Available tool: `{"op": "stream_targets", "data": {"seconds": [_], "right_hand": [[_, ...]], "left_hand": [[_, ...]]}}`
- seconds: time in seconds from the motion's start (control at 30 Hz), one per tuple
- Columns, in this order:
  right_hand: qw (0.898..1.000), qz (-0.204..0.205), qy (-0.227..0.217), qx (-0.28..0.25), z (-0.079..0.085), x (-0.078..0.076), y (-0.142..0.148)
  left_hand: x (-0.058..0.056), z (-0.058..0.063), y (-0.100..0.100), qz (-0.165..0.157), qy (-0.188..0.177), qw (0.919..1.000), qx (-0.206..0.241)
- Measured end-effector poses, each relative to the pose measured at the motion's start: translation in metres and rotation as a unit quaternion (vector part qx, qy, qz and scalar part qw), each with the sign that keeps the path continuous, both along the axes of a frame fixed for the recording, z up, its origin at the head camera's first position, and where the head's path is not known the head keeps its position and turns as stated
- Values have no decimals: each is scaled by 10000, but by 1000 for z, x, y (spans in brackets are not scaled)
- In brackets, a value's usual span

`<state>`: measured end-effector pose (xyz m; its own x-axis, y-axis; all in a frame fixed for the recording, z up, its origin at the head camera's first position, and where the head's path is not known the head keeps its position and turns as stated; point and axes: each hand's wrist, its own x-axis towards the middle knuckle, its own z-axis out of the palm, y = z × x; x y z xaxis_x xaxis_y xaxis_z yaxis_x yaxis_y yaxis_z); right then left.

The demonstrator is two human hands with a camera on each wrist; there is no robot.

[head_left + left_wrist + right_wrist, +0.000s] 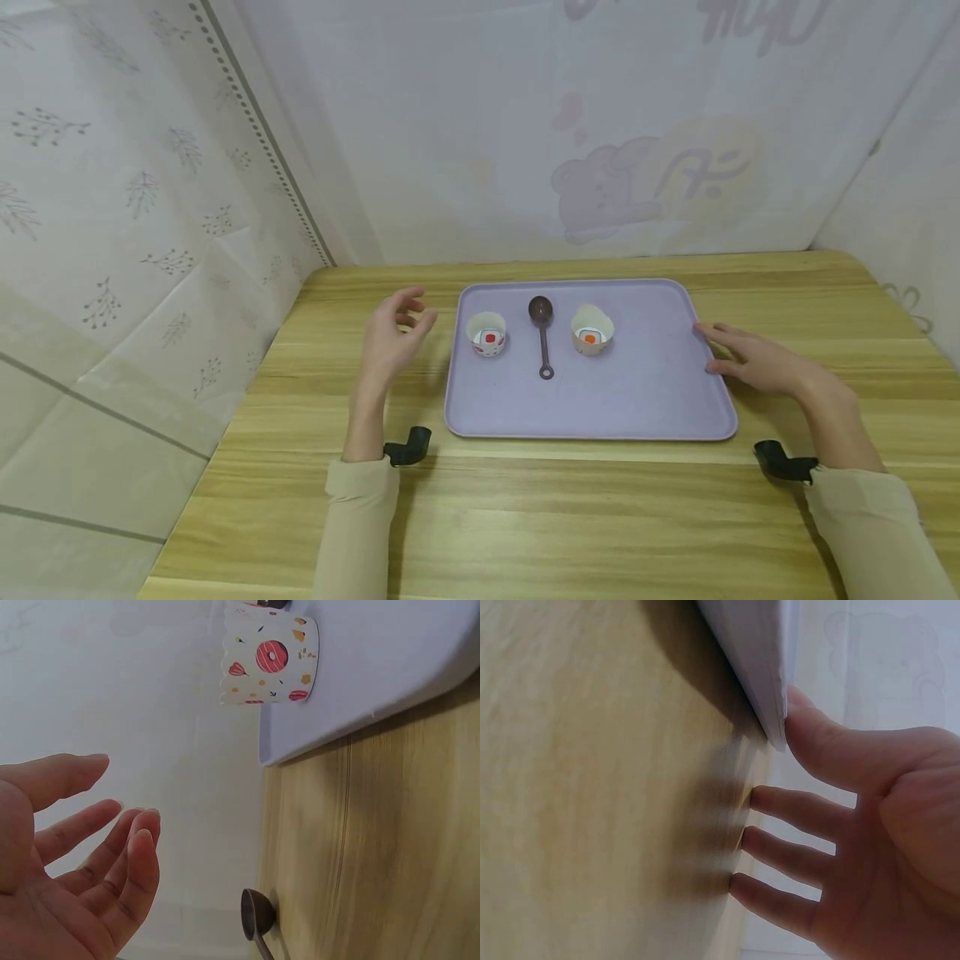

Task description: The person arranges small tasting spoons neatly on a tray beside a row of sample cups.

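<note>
My left hand (393,337) is raised over the wood left of the lavender tray (645,400), fingers loosely bent, holding nothing. My right hand (757,358) touches the tray's right rim with its fingertips; in the right wrist view its thumb (817,735) meets the edge while the other fingers extend straight and spread. On the tray, a patterned paper cup (487,346) contains a small red-marked piece (490,338). A beige paper cup (590,346) has an orange-marked one (590,339). Between the cups lies a brown measuring spoon (543,342).
In the left wrist view, a brown spoon bowl (257,915) shows over the wooden table (390,825), apart from the tray. A printed cloth (465,167) hangs behind the table, and another (150,250) covers the left side. Black wrist mounts (408,447) sit at both cuffs.
</note>
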<state>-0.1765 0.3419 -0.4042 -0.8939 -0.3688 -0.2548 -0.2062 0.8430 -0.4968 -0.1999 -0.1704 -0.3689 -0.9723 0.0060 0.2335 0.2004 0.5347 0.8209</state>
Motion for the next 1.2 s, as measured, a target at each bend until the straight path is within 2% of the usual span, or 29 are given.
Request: {"op": "stream_targets", "data": {"seconds": [0.6, 0.9, 1.2], "right_hand": [[10000, 40, 27, -85, 0, 1, 0], [9999, 68, 45, -95, 0, 2, 0], [10000, 49, 26, -69, 1, 2, 0]], "left_hand": [[1, -5, -20, 131, -94, 9999, -50], [-2, -10, -28, 265, -245, 9993, 119], [-3, -15, -36, 304, -134, 9993, 148]]}}
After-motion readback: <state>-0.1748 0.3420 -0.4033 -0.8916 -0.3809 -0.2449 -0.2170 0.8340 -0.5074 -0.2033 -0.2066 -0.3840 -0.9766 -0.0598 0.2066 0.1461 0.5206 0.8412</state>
